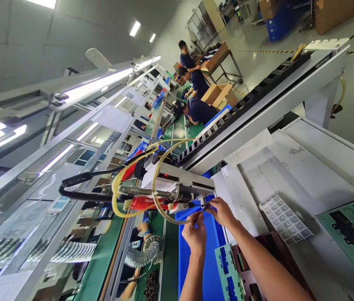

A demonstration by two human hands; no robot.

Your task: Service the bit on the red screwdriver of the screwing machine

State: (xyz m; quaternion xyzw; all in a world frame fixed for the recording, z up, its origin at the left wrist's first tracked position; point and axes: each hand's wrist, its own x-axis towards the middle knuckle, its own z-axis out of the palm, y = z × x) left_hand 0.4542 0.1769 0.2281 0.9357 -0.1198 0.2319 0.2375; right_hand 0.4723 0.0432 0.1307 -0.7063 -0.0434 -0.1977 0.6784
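Note:
Both hands meet at the lower end of a white machine head [177, 177], which carries a red electric screwdriver [147, 203]. A yellow tube [155, 184] loops down from above and runs into the fingers of my left hand [194, 234], which are closed on it near its end. My right hand [222, 212] has its thumb and fingers pinched at a small dark metal fitting [204, 205] below the head. What exactly lies between the right fingertips is hidden. A long blue bin [187, 259] is beneath my hands.
Green and dark red fixture plates [227, 267] lie beside my right forearm, near a printed label sheet [285, 217]. A black cable chain [245, 98] runs along a grey beam [271, 102]. A green conveyor [104, 259] and co-workers [200, 110] are beyond.

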